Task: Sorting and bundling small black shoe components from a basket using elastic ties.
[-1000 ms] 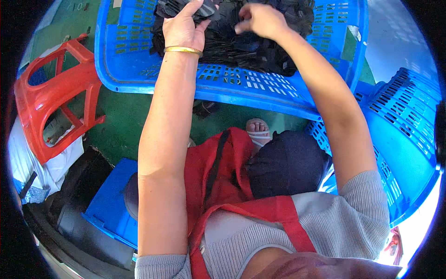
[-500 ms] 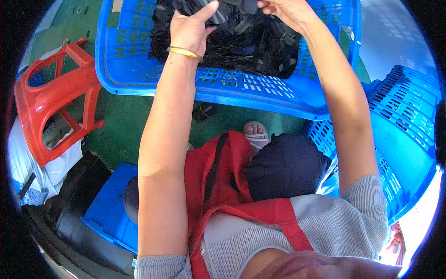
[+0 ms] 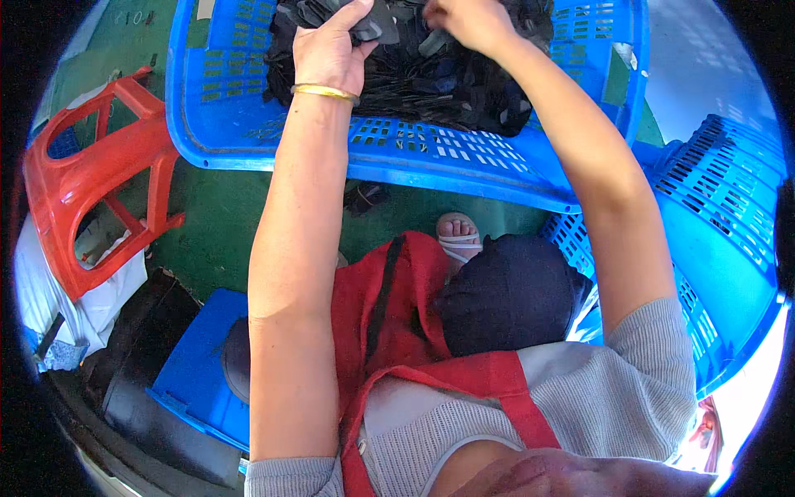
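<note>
- The red apron [image 3: 389, 290] hangs loosely over the lap; its folds could catch a dropped piece and hide it.
- Beyond the knees, a sandalled foot [image 3: 460, 234] is on the floor, with a dark item [image 3: 364, 197] to its left; anything slipping over the blue basket's [image 3: 464, 171] near rim could land there.
- A gold bangle [image 3: 327, 91] sits on the left wrist; dipping deeper, it could snag on jagged edges.
- The left hand [image 3: 330, 58] grips several thin dark pieces [image 3: 377, 23], thumb on top; a loosened thumb could let the stack fan out and slide back.
- The right hand [image 3: 476, 25] is over the dark heap [image 3: 439, 95] inside the basket, fingers curled; blur hides whether it pinches anything. Tangled pieces could come up together, or a thin edge could nick a bare fingertip.
</note>
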The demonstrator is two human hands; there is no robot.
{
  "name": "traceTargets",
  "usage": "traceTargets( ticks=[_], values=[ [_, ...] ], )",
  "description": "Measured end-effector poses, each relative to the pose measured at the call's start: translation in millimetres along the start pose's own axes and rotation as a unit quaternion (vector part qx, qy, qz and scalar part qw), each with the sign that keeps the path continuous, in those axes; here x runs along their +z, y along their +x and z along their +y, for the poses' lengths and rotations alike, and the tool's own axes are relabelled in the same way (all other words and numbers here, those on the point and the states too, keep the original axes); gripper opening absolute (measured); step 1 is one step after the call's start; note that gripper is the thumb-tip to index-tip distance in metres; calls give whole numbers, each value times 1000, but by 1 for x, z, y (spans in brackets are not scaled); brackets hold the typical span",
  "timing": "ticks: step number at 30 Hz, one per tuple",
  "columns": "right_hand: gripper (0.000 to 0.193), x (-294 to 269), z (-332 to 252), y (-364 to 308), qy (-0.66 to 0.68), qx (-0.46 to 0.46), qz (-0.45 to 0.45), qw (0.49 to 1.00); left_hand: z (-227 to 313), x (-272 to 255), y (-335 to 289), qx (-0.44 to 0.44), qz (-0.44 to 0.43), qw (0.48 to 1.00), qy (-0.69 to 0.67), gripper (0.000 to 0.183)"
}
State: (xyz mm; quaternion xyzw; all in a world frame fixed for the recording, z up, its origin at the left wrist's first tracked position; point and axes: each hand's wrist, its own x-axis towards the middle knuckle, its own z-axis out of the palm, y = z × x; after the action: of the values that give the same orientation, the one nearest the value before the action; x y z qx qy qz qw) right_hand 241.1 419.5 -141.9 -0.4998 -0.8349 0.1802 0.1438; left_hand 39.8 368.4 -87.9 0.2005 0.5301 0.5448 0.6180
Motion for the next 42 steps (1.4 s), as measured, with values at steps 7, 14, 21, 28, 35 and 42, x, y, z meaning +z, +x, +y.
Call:
traceTargets(
  ticks=[7, 14, 21, 28, 35, 42],
  values=[
    [15, 25, 17, -8, -148, -121, -49, 980, 14, 8, -14, -26, -4, 996, -83, 31],
    [30, -30, 32, 8, 88, 93, -182, 975, 18, 15, -15, -24, -12, 997, -68, 35],
    [30, -6, 18, -9, -15, 129, -180, 975, 19, 17, -20, -35, -13, 998, -55, 38],
    [22, -12, 32, -17, 154, 168, -64, 972, 9, 18, -18, -31, -23, 998, -57, 38],
    [26, -85, -80, -18, 524, 118, 3, 843, 8, 20, -22, 50, -91, 994, 19, 24],
    [27, -103, -112, -62, 489, 170, 46, 855, 20, 51, -77, 57, -308, 947, -75, 27]
  ],
)
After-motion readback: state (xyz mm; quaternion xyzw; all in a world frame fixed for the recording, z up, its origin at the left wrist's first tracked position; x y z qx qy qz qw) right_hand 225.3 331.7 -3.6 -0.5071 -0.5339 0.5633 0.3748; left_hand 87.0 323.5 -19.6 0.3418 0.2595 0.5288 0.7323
